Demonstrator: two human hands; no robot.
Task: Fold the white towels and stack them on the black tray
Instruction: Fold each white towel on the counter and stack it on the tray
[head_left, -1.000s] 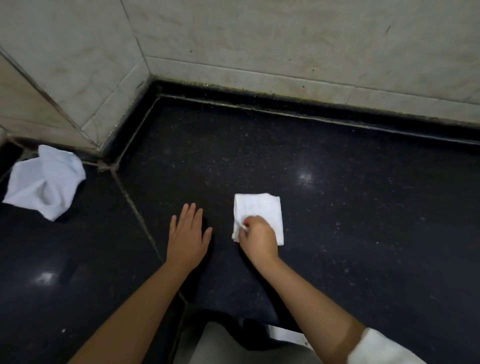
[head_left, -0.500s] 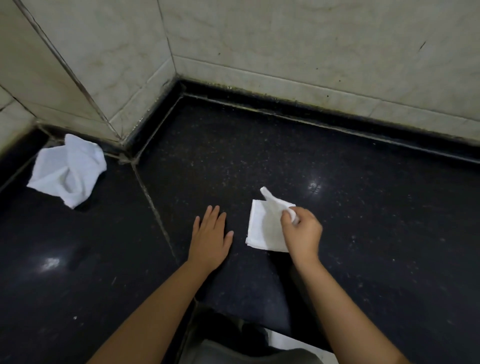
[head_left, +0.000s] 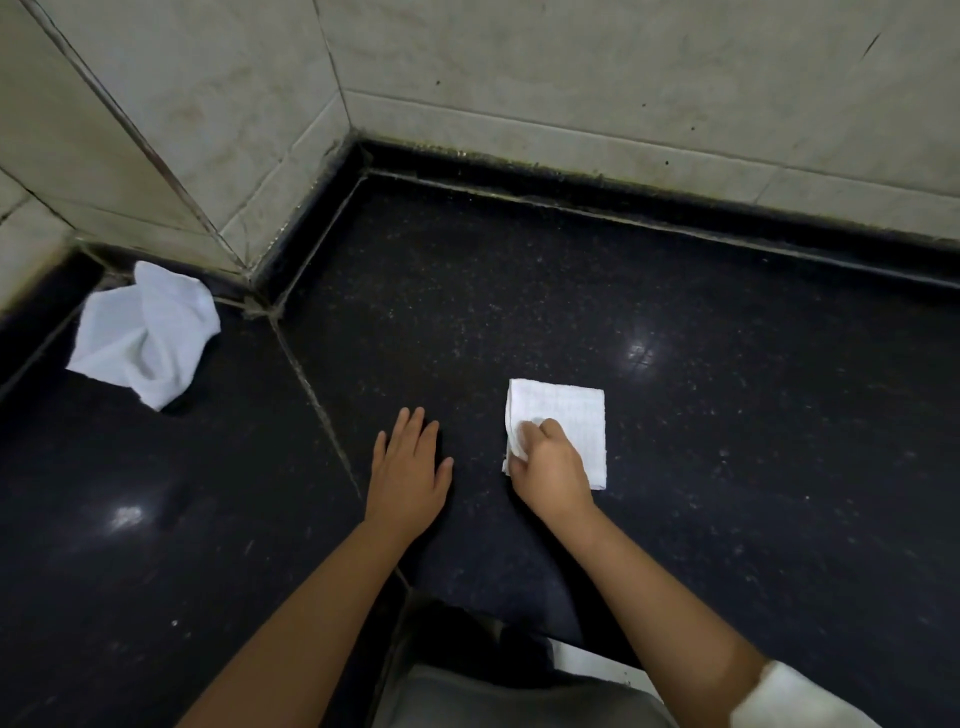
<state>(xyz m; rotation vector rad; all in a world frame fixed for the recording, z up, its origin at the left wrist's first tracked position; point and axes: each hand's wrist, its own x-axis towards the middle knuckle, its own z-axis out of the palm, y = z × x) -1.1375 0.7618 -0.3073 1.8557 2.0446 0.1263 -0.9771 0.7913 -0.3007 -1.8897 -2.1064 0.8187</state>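
On the black stone counter (head_left: 675, 312), just in front of the corner where two pale tiled walls (head_left: 571, 67) meet, my right hand (head_left: 550, 467) rests on a small folded white towel (head_left: 563, 423). The fingers are curled and pinch the towel's near left edge, where a little of the cloth bunches up against my knuckles; the rest of the towel lies flat as a neat square, its far edge pointing toward the back wall. My left hand (head_left: 410, 467) lies palm down on the bare counter just to the left of the folded towel, apart from it, fingers straight and slightly spread, holding nothing. A pale seam (head_left: 311, 395) in the stone runs from the wall corner toward me, passing just left of that hand.

Well to the left of the folded towel, beyond the seam and close against the foot of the left wall, a second white towel (head_left: 145, 332) sits in a loose crumpled heap, not folded. No hand touches it.

Two soft glints of light show on the polished stone, one beyond the folded towel to its right, one nearer me on the left slab. Both forearms are bare; a white sleeve (head_left: 795, 696) shows at my right arm near the lower edge of the view. The edge of the counter and something grey (head_left: 509, 696) lie directly below me; I cannot tell what it is.
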